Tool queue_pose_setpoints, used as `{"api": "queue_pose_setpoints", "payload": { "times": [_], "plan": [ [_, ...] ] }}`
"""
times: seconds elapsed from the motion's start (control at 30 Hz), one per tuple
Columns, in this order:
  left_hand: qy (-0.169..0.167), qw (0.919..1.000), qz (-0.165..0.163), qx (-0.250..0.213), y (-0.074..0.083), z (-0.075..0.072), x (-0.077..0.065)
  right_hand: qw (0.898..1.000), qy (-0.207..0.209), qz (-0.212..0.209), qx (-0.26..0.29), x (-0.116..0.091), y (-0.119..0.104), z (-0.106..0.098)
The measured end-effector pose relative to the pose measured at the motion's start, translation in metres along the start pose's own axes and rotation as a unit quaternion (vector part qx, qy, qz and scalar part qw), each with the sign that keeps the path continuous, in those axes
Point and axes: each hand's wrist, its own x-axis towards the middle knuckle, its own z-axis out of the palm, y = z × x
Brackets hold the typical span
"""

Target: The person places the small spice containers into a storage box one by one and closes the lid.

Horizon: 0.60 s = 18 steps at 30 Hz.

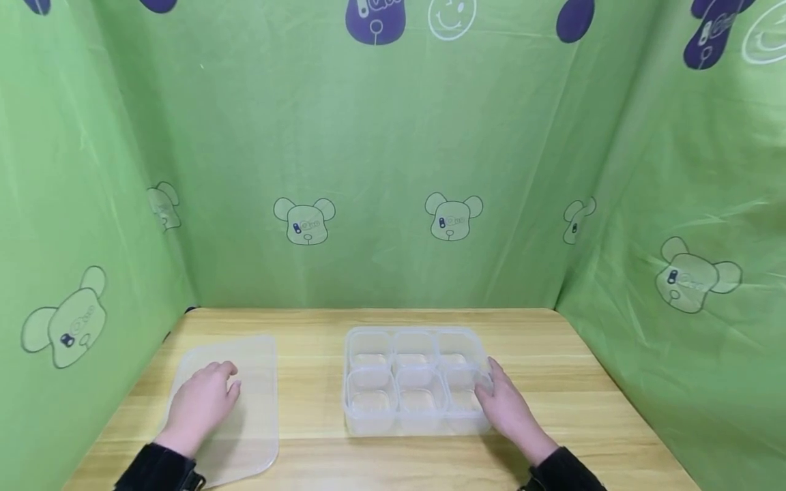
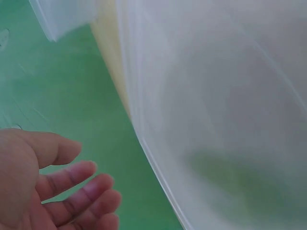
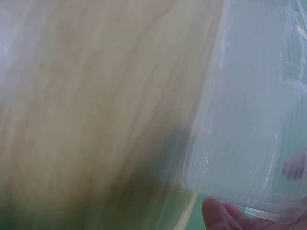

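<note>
A clear plastic storage box (image 1: pixel 417 426) stands on the table, with several small open-topped compartments set in two rows. My right hand (image 1: pixel 506 406) grips its right end, the thumb over the rim and the fingers along the outside. In the right wrist view the fingers (image 3: pixel 225 215) show at the end wall of the box (image 3: pixel 235 105), and the thumb is seen through the plastic. A flat translucent lid (image 1: pixel 254 423) lies to the left of the box. Above that lid (image 2: pixel 216 96) hovers my left hand (image 1: pixel 202 402), loosely curled, holding nothing.
The light wooden table (image 1: pixel 313 382) is enclosed by green curtains (image 1: pixel 368 136) printed with bear heads, at the back and both sides. Bare wood separates the lid from the box, and more wood (image 1: pixel 589 409) lies right of the right hand.
</note>
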Motion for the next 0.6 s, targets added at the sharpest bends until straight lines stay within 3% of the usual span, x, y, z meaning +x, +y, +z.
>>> {"api": "queue_pose_setpoints", "payload": {
  "times": [0.37, 0.6],
  "plan": [
    [-0.081, 0.9954, -0.049, 0.02, -0.043, -0.01, -0.005, 1.0, -0.003, -0.002, 0.001, -0.001, -0.002, -0.001],
    [-0.153, 0.982, -0.107, 0.03, -0.058, -0.012, -0.009, 1.0, -0.002, -0.007, 0.006, 0.0, -0.001, 0.0]
  ]
}}
